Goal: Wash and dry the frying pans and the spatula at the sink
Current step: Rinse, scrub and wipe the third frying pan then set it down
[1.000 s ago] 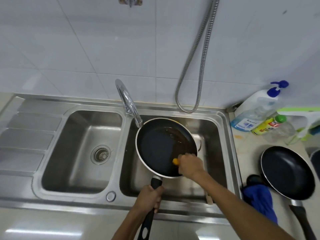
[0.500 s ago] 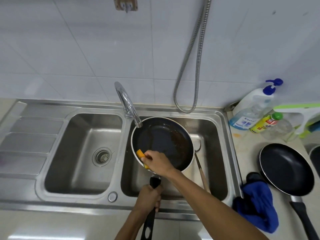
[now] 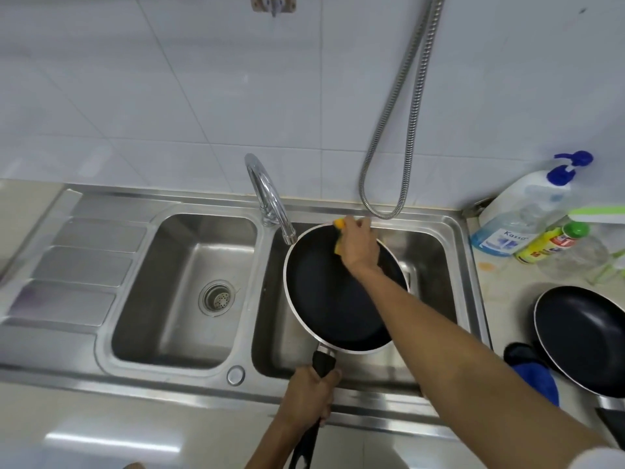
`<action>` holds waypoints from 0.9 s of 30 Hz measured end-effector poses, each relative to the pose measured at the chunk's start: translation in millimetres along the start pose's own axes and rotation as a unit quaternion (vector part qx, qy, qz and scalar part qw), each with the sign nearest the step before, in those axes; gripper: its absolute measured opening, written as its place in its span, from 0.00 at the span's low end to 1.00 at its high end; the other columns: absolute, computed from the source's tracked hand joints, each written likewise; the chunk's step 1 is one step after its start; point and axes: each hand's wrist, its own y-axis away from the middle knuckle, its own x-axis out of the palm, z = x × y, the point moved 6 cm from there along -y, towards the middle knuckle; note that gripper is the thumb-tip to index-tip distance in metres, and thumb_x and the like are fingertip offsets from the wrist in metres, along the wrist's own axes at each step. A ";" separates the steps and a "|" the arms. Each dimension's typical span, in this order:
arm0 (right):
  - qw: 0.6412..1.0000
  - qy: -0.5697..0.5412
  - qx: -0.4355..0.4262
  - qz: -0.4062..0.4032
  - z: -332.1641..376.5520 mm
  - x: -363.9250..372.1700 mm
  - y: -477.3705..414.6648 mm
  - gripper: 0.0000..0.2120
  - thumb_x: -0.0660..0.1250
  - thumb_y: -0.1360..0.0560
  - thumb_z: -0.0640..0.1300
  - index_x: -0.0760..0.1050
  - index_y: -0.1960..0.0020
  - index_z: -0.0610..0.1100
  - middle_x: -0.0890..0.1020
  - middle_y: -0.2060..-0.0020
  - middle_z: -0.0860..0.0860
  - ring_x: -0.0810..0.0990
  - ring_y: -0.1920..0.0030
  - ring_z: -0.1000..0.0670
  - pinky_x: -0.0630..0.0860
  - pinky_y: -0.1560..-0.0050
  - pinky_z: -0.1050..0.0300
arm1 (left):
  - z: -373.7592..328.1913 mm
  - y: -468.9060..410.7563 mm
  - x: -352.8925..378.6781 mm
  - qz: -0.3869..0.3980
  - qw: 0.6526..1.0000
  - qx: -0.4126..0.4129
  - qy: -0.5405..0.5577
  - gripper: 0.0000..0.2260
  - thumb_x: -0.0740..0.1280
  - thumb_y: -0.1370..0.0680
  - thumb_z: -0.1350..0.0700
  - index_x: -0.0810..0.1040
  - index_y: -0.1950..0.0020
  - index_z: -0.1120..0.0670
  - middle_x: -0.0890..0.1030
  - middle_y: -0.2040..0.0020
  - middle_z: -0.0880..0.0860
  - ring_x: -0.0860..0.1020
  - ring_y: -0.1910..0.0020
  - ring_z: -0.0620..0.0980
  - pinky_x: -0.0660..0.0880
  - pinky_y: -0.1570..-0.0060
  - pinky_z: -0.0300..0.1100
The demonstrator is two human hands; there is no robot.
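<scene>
head view: the left hand [image 3: 309, 394] is curled tight round the black handle of a frying pan [image 3: 334, 306], which is held over the right basin of the sink [image 3: 135, 384], its far rim just under the tap [image 3: 270, 201]. the right hand [image 3: 358, 248] pinches a yellow sponge [image 3: 339, 225] against the pan's far rim. a second pan [image 3: 581, 336] sits on the table [image 3: 507, 286] at right, just beside a blue cloth [image 3: 537, 380].

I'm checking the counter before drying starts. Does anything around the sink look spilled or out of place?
A small orange smear stains the beige counter in front of the clear pump bottle of blue liquid. The black frying pan on that counter lies partly over a crumpled blue cloth. Nothing else stands out.
</scene>
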 end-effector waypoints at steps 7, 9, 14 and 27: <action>0.993 0.037 0.048 0.097 -63.8 -5.4 -16.1 0.18 0.66 0.28 0.40 0.70 0.38 0.44 0.79 0.43 0.39 0.77 0.42 0.34 0.73 0.42 0.44 | 14.9 -0.7 -8.4 -0.004 1.000 -0.007 -0.010 0.16 0.69 0.20 0.54 0.71 0.66 0.55 0.69 0.75 0.53 0.67 0.80 0.49 0.67 0.77 0.39; 0.989 0.032 0.067 0.125 -79.2 -4.9 -8.8 0.19 0.67 0.28 0.42 0.70 0.38 0.44 0.80 0.42 0.39 0.78 0.42 0.35 0.75 0.42 0.44 | 18.3 -0.8 -8.8 -0.007 1.000 -0.010 -0.007 0.15 0.69 0.20 0.55 0.70 0.65 0.56 0.69 0.75 0.54 0.66 0.80 0.49 0.66 0.77 0.39; 0.981 0.007 0.107 0.163 -106.2 2.6 20.2 0.24 0.70 0.27 0.43 0.70 0.32 0.45 0.79 0.40 0.39 0.77 0.39 0.35 0.74 0.41 0.45 | 19.3 -3.5 -16.8 -0.028 1.000 -0.008 -0.003 0.18 0.69 0.20 0.55 0.69 0.69 0.54 0.67 0.76 0.53 0.64 0.81 0.49 0.65 0.78 0.39; 0.973 -0.002 0.111 0.202 -111.7 16.0 75.3 0.13 0.63 0.22 0.45 0.70 0.40 0.42 0.79 0.43 0.39 0.77 0.44 0.37 0.70 0.50 0.51 | 11.8 -8.8 -32.1 -0.073 0.997 0.011 0.011 0.20 0.69 0.20 0.57 0.68 0.70 0.54 0.68 0.77 0.51 0.65 0.80 0.47 0.65 0.76 0.38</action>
